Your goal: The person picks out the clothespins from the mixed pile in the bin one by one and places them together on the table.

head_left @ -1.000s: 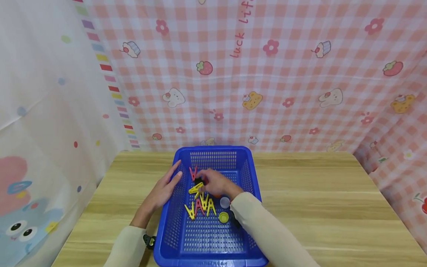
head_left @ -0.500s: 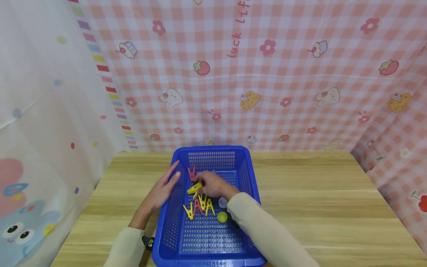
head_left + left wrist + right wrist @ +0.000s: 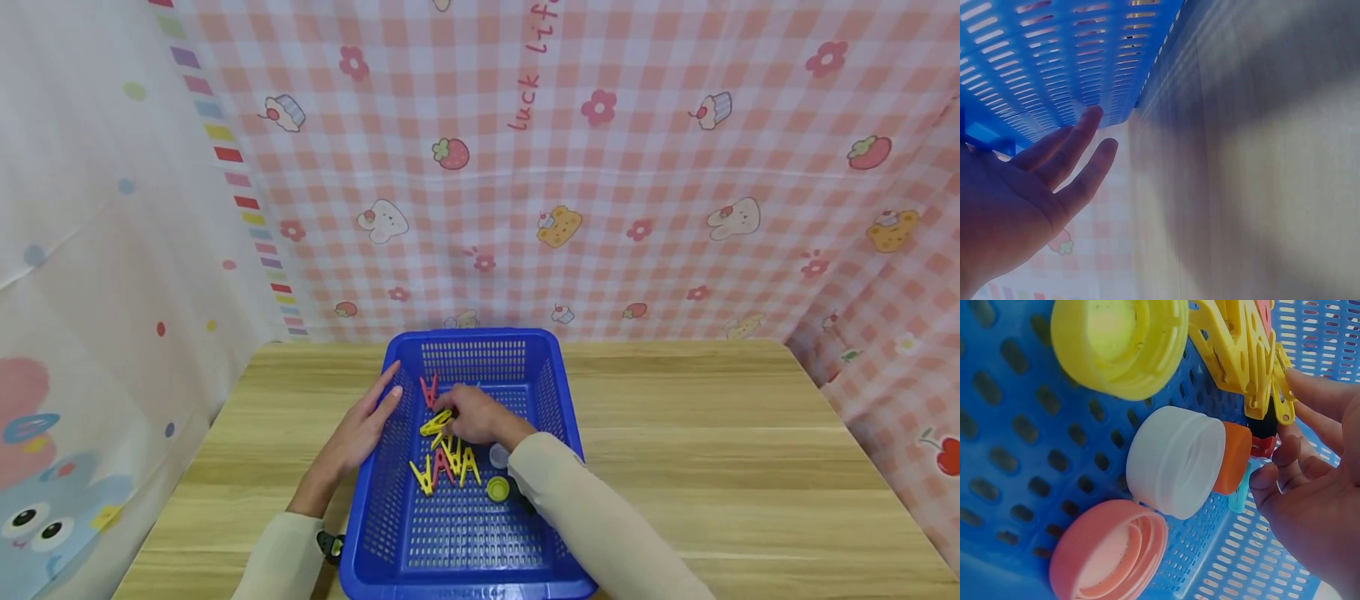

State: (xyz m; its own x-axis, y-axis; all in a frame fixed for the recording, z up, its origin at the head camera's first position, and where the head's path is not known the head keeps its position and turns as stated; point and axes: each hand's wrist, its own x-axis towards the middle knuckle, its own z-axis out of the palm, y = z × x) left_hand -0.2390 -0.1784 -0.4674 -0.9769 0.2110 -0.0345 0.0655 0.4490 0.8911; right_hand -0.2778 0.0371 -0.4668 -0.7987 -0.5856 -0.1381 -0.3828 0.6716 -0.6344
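Several clothespins (image 3: 453, 457), bottle caps (image 3: 1160, 459) inside blue basket (image 3: 472, 537); right fingers (image 3: 1266, 480) among them.

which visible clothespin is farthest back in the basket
The separate red clothespin; the other red clothespin and the yellow clothespins all lie nearer the front rim.
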